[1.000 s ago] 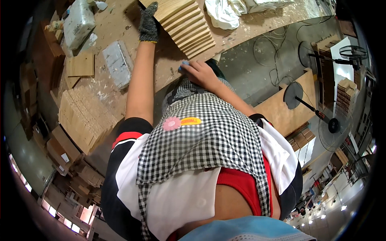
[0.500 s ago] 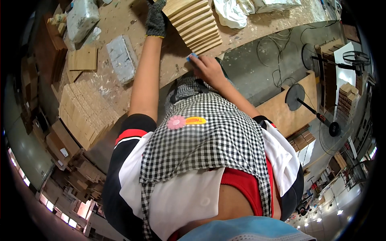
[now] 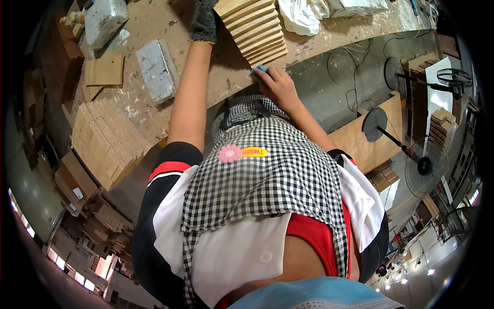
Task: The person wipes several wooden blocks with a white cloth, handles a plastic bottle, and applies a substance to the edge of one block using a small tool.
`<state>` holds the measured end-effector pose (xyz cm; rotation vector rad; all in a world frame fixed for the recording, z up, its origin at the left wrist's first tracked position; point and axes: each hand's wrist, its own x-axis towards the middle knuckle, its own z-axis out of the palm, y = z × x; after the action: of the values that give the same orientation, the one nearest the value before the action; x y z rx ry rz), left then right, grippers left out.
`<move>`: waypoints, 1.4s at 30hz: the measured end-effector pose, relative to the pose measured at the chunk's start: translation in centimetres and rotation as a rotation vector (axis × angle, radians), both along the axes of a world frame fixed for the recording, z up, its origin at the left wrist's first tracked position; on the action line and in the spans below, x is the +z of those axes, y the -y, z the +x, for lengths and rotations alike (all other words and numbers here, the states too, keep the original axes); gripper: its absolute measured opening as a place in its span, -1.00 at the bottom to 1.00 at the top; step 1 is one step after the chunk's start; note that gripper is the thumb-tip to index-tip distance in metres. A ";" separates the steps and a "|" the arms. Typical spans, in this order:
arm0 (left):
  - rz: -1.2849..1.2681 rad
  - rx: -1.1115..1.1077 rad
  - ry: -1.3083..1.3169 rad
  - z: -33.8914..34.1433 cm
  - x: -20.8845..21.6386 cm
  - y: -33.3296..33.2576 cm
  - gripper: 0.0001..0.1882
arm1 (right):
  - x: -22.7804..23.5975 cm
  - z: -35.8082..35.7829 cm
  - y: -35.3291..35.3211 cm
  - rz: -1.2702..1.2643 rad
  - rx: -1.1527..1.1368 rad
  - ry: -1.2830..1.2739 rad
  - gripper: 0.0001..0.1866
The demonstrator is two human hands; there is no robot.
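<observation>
My left hand (image 3: 205,21), in a dark grey knitted glove, is at the top edge beside a stack of pale wooden boards (image 3: 253,28). Its fingers are mostly cut off by the picture's edge, so its grip cannot be made out. The boards lie in a stepped row on the worktable (image 3: 226,77). My bare right hand (image 3: 279,88) is closed on a small blue piece (image 3: 259,69), held between thumb and fingers. That piece is at the near end of the board stack, by the table's front edge; whether it touches the wood is unclear.
A wrapped grey block (image 3: 156,69), small wooden plates (image 3: 104,70) and a fanned stack of boards (image 3: 105,141) lie to the left. White cloth (image 3: 298,18) is beyond the stack. Cables (image 3: 352,67) and standing fans (image 3: 375,124) are on the floor at right.
My right hand has moved right and slightly away from me with the blue piece, closer to the boards' near end. My left hand stays beside the stack, a little farther up.
</observation>
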<state>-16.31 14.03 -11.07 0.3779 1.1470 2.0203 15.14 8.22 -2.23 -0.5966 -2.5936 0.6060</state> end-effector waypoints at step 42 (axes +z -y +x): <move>0.077 -0.040 -0.124 3.0 10.0 0.6 -0.24 | 2.6 4.5 -8.2 -0.253 -0.669 -0.220 -0.60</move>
<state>-13.35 13.43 -1.06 0.5674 1.1285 2.0340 19.62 16.46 0.39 -1.3173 -1.9494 0.7135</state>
